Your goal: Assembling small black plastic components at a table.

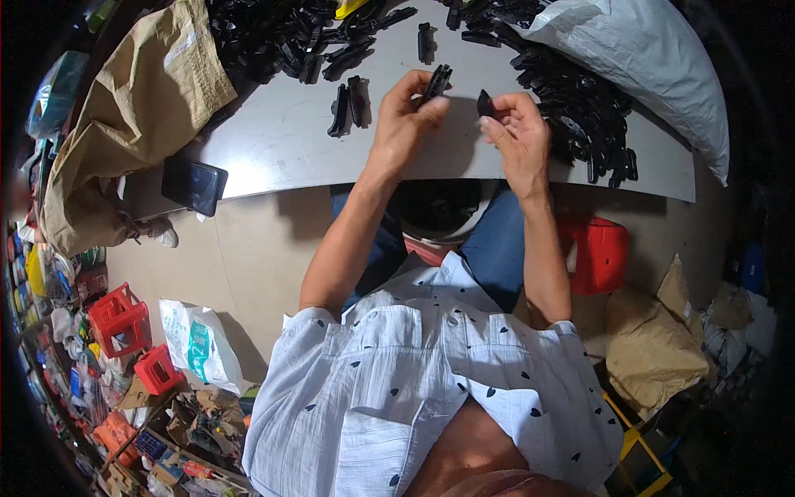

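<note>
The left hand (403,124) pinches a black part (437,81) between thumb and fingers, above the middle of the table (273,157); the part is long, narrow and grooved, apparently hard plastic. The right hand (518,137) grips a smaller dark piece (484,103), pointed at the top, with thumb and fingertips, also over the table's middle. The two pieces are apart.

The table's top is smooth, pale and a little shiny. Toward its left side two slim black bars (357,101) lie side by side, and a single bar (425,41) lies toward its far side. A jumbled left heap (265,41) of glossy black pieces covers the table's far left; a right heap (580,120) spreads over its right side. Beside that, a pale woven sack (633,74) bulges at the table's right end. A creased brown sack (132,132) drapes at its left end, near a flat, glossy phone (193,186) at the table's near left edge.
</note>
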